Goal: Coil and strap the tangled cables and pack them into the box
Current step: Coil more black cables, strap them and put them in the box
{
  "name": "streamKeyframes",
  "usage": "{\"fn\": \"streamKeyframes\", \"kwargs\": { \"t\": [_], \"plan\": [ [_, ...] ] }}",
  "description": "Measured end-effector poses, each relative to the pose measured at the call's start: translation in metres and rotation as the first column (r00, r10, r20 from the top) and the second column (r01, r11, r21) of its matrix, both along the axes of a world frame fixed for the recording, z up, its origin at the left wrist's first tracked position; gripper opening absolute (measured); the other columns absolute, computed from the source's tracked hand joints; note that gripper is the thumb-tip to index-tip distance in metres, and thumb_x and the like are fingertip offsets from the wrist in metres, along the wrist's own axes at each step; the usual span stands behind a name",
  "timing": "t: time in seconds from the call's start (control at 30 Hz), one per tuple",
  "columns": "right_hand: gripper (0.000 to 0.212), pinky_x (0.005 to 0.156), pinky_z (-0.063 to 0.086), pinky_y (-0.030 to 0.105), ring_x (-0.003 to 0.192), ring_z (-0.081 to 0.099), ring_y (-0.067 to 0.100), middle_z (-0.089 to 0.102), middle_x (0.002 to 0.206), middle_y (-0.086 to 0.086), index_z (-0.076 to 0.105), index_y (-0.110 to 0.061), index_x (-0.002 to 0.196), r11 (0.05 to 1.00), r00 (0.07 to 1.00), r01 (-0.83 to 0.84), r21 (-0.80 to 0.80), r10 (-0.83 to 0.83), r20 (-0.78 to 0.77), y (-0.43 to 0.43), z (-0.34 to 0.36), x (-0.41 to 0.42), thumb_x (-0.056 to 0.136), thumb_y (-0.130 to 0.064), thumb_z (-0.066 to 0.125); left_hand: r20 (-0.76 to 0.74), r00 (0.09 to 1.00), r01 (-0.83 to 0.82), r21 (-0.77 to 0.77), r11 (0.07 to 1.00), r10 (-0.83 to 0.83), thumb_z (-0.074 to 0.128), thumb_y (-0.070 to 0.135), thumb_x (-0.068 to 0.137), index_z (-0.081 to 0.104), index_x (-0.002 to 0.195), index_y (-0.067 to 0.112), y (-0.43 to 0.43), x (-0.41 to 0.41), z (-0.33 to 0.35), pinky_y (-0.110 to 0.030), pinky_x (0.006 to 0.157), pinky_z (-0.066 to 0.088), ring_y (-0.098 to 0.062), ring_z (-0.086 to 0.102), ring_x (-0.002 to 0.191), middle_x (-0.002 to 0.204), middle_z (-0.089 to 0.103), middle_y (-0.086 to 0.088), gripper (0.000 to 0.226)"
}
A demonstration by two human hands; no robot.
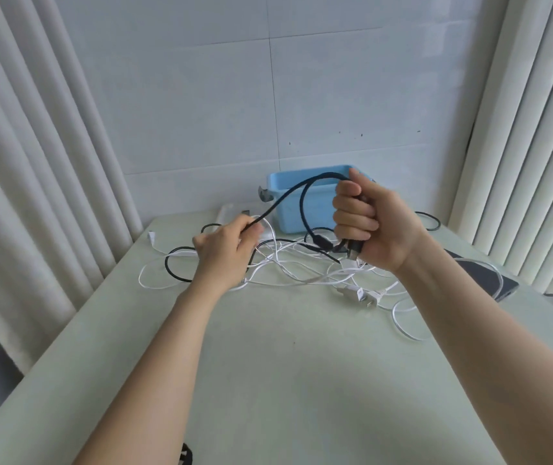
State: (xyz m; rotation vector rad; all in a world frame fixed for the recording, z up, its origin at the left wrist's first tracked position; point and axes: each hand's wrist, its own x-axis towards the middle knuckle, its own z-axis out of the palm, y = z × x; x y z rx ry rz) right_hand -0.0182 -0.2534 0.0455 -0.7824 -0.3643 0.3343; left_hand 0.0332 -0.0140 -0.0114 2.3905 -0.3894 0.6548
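Black cable [329, 175], thin, round and matte, arcs in a raised loop above the bench [285, 364] between both hands, in front of the pale blue plastic box [315, 209]. The right grip [365, 223] is clenched round its gathered turns, with a dark plug end poking out below the fist. The left grip [226, 250] pinches the running strand between thumb and fingers. Beneath them, thin glossy white cables [288, 273] lie tangled with more black cord on the smooth, pale bench.

The desk [268, 364] looks smooth and matt; the blue box [288, 199] is glossy plastic; the black cable [305, 209] seems braided.
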Motion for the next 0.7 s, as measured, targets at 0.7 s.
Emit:
{"fn": "streamKeyframes", "kwargs": {
  "t": [0.7],
  "plan": [
    [0.029, 0.089, 0.054, 0.045, 0.085, 0.073, 0.035, 0.075, 0.086, 0.014, 0.052, -0.01, 0.098, 0.761, 0.826, 0.562, -0.325, -0.537, 0.171, -0.037, -0.008, 0.019, 0.11, -0.023, 0.03, 0.015, 0.869, 0.494, -0.074, 0.867, -0.494, 0.068, 0.016, 0.095, 0.072, 0.085, 0.02, -0.021, -0.042, 0.051, -0.015, 0.065, 0.04, -0.002, 0.054, 0.067, 0.075, 0.065, 0.017, 0.011]
  ]
}}
